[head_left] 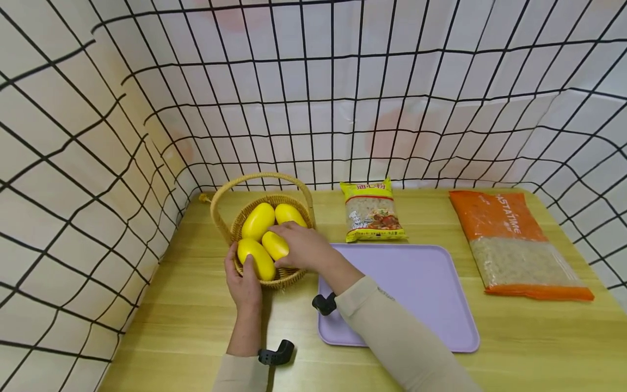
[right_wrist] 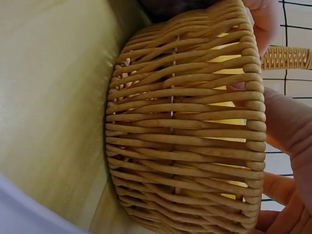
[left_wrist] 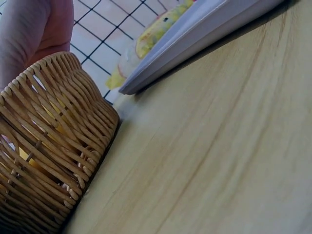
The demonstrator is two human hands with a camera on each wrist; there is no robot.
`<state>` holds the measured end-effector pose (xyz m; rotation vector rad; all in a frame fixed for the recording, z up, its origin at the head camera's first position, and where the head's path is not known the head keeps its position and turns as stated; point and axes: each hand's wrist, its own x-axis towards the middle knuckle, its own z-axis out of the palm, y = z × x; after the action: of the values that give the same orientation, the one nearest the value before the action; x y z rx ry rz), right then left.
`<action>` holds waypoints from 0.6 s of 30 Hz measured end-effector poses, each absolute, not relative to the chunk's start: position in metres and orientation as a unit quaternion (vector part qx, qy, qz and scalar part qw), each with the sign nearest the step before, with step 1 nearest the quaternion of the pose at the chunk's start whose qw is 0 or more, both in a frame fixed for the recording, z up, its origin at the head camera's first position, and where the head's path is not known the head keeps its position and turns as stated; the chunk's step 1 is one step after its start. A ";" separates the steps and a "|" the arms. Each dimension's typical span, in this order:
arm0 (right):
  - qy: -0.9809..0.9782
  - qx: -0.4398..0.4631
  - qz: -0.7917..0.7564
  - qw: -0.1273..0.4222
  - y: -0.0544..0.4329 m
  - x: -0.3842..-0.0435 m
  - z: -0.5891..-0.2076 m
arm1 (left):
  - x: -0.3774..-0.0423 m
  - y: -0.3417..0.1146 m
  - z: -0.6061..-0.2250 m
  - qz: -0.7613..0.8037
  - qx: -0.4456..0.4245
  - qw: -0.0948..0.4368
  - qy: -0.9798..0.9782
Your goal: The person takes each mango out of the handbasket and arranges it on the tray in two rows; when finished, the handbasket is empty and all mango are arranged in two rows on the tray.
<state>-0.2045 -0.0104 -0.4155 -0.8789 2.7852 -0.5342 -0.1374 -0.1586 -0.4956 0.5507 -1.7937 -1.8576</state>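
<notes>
Right hand on a yellow oval fruit (head_left: 274,246) inside the wicker basket (right_wrist: 195,119)

Head view: basket stands left of centre on the wood-grain table (head_left: 171,316), handle upright. Four yellow, mango-shaped fruits show in it; real or model, cannot tell. Right hand (head_left: 307,247) enters from the right, its fingers and thumb closed about the right-front fruit, which lies among the others within the rim. Left hand (head_left: 245,288) grips the basket at its lower left: fingers along the outer wall, thumb over the rim onto the front-left fruit (head_left: 256,260).

Step in hand (judged): handling one fruit while the other hand steadies the basket; placing or picking out cannot be told from this moment. Next move, either way, would call for the left hand to keep the basket from tipping and the right to clear the neighbouring fruits and handle.

Labels: yellow packet (head_left: 373,211), upper centre-right, carries red Chinese characters that seem to read 通心粉, the first unsure; chef figure and food picture below. Orange bag (head_left: 519,245), far right, shows "ASTATIME" in pale capitals, perhaps with a letter lost at the start. Smaller print illegible. Lilac tray (head_left: 406,294), lower centre-right, shows no writing.
</notes>
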 end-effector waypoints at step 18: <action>0.930 -0.297 -0.182 0.113 -0.016 -0.209 -0.418 | -0.137 -0.158 -0.496 -0.688 0.195 0.242 -0.655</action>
<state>-0.2089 -0.0161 -0.4180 -0.8729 2.7302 -0.5354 -0.1375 -0.1582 -0.4957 0.5343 -1.7918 -1.8807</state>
